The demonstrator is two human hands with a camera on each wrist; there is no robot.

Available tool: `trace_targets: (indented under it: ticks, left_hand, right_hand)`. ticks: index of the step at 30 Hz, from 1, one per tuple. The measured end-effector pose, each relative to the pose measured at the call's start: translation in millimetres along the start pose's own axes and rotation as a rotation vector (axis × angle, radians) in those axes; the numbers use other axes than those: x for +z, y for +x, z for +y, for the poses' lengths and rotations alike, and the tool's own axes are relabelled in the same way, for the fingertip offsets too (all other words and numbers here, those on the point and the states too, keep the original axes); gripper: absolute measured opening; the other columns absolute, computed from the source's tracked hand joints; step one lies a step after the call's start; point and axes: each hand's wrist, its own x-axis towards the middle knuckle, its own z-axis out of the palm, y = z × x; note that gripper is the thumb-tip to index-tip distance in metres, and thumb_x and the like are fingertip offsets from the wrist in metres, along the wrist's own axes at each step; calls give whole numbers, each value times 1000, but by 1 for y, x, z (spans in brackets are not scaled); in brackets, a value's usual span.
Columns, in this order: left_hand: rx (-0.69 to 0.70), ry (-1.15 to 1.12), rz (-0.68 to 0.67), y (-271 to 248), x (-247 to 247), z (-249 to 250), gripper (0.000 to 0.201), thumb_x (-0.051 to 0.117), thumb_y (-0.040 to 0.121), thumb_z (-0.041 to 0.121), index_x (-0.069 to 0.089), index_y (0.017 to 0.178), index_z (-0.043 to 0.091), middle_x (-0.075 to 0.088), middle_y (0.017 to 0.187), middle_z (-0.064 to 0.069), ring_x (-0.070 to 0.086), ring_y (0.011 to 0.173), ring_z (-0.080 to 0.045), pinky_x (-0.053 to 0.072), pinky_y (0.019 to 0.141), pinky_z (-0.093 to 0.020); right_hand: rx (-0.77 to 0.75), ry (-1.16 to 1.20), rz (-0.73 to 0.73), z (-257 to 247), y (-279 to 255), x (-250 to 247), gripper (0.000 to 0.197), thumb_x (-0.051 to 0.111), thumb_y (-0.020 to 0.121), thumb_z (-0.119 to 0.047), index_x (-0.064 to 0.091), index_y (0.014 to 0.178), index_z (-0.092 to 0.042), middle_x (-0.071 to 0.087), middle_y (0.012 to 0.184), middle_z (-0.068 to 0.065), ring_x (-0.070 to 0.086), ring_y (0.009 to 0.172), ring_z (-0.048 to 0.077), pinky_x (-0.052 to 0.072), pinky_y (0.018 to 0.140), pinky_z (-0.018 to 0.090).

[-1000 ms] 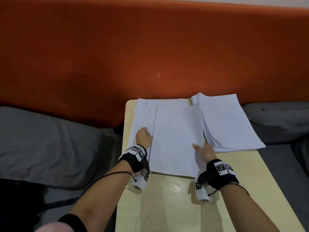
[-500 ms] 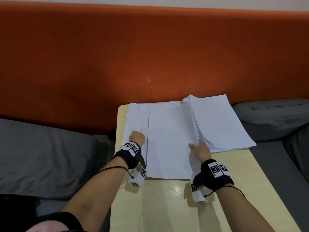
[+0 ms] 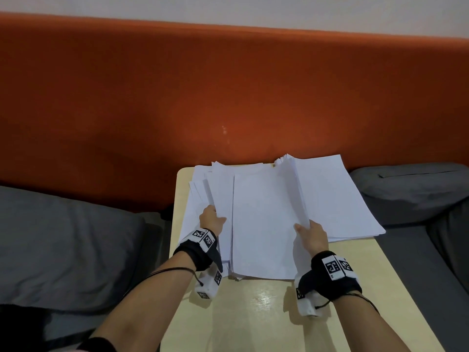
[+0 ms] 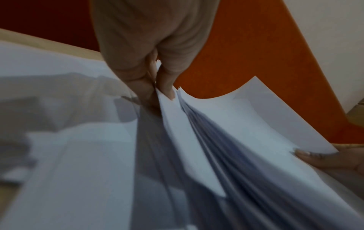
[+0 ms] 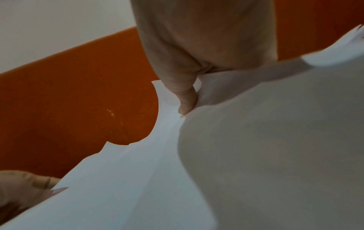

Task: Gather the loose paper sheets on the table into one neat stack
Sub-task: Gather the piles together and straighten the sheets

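The fingers of the left hand (image 3: 212, 219) are hidden under the gripped paper sheets (image 3: 264, 224). The right hand's (image 3: 313, 236) fingers are likewise covered. The sheets (image 4: 226, 163) are smeared by blur in the left wrist view. The table's (image 3: 253, 316) near edge is cut off.

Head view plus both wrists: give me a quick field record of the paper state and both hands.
left hand: pinches left edge of middle bundle
right hand: grips right edge of the same bundle
bundle state: side edges lifted, near end low by the table
right pile: flat, fanned at its left edge
left sheets: loose, splayed under the left hand
one stack: not yet
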Motion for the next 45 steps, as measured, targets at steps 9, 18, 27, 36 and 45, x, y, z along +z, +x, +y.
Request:
trace_targets:
  ticks: [9, 18, 27, 36, 45]
  left_hand:
    - [55, -62, 0, -1, -35, -33, 50, 62, 85, -1, 36, 124, 15, 58, 116, -25, 58, 100, -37, 50, 91, -43]
    - [152, 122, -15, -13, -31, -38, 66, 52, 94, 10, 17, 149, 21, 43, 143, -15, 44, 128, -33, 37, 104, -35]
    - [24, 168, 28, -9, -25, -33, 48, 58, 90, 10, 40, 133, 1, 48, 133, -21, 48, 121, -35, 40, 98, -37]
    - [237, 389, 162, -14, -16, -24, 28, 47, 96, 13, 58, 119, 2, 37, 135, -15, 35, 124, -30, 38, 93, -28]
    - [85, 4, 124, -7, -26, -40, 43, 56, 92, 16, 32, 56, 12, 35, 57, -2, 35, 55, -16, 31, 62, -25]
  right_hand:
    - [13, 147, -58, 2, -1, 13, 36, 56, 91, -21, 54, 119, 1, 57, 105, 12, 54, 99, 28, 43, 88, 39]
    - [63, 169, -84, 11, -9, 29, 34, 54, 94, -16, 54, 121, 5, 61, 118, 23, 56, 111, 34, 38, 82, 29]
    - [37, 115, -53, 12, -11, 32, 36, 54, 94, -18, 54, 123, 4, 60, 120, 22, 56, 113, 34, 41, 91, 34]
    - [38, 138, -51, 15, -9, 33, 36, 54, 93, -18, 54, 122, 4, 60, 120, 22, 55, 113, 34, 41, 95, 37]
    - [70, 199, -74, 16, -6, 32, 34, 56, 93, -18, 56, 119, 3, 62, 115, 21, 57, 109, 35, 42, 92, 36]
